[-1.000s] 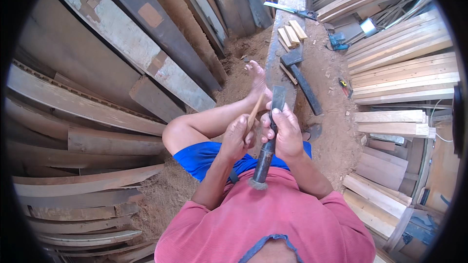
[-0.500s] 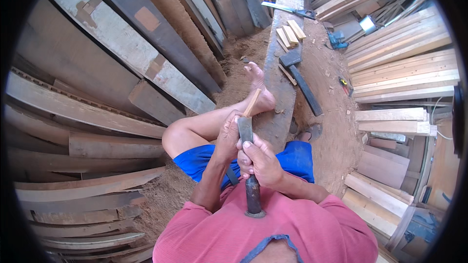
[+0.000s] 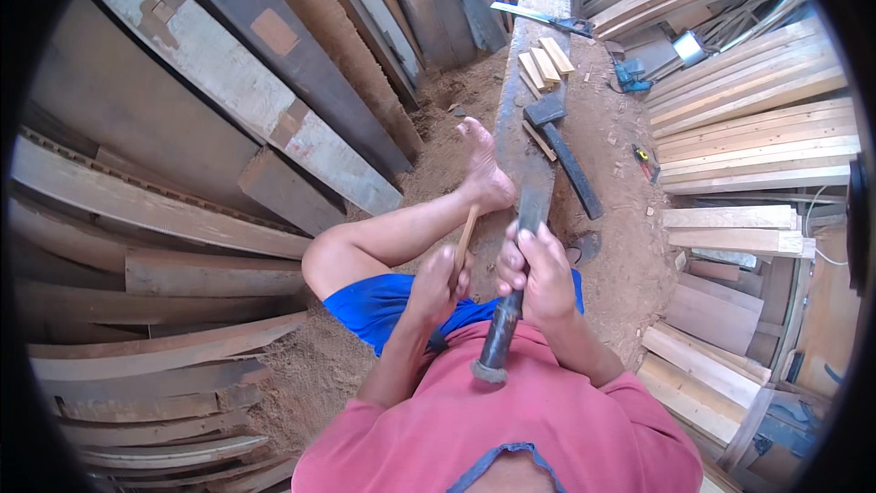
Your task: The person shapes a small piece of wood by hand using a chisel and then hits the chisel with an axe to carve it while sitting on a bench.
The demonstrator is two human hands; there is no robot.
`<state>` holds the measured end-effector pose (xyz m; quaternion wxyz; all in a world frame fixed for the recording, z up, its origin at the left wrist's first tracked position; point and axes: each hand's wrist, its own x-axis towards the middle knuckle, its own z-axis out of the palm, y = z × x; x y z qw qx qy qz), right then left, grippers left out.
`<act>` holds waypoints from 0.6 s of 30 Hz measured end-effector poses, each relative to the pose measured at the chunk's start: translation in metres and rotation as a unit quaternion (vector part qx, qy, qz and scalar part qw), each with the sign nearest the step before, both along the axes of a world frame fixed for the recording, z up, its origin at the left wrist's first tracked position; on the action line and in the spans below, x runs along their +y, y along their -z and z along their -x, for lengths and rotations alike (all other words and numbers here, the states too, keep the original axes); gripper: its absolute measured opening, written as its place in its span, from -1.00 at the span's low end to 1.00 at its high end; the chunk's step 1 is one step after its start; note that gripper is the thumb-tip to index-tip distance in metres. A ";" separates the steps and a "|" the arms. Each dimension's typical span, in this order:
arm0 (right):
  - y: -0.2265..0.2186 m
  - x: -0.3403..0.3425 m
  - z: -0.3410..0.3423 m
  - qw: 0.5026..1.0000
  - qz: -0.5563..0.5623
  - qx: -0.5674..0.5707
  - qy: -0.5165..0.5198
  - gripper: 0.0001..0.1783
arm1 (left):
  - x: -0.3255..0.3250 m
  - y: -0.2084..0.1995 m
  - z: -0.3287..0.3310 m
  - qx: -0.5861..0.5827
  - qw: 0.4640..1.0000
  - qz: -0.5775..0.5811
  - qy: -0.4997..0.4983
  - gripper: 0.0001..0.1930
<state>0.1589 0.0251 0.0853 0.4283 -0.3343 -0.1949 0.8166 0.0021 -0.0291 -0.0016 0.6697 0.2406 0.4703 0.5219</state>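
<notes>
Slim light-brown wooden stick: clenched in left hand, above blue cloth shorts, with free end toward bare foot. Dark-handled, flat-bladed metal chisel: grasped in right hand, apart from stick. Treat as probable hazard: slip of blade into left hand or foot. Attribute to loose grip, excess force or lack of support under stick.
</notes>
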 end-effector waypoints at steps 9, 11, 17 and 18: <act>0.013 -0.024 0.039 0.987 0.068 0.053 -0.135 -0.87 | 0.066 0.008 0.021 0.161 0.985 -0.058 -0.007 -0.60; 0.011 -0.029 0.036 0.990 0.063 0.041 -0.122 -0.87 | 0.049 -0.003 0.020 0.270 0.957 -0.097 0.039 -0.60; 0.008 -0.034 0.029 0.990 0.054 0.040 -0.121 -0.84 | 0.021 -0.026 0.012 0.333 0.929 -0.162 0.011 -0.63; 0.004 -0.034 0.028 0.992 0.042 0.036 -0.111 -0.84 | 0.018 -0.027 0.011 0.332 0.927 -0.175 0.001 -0.64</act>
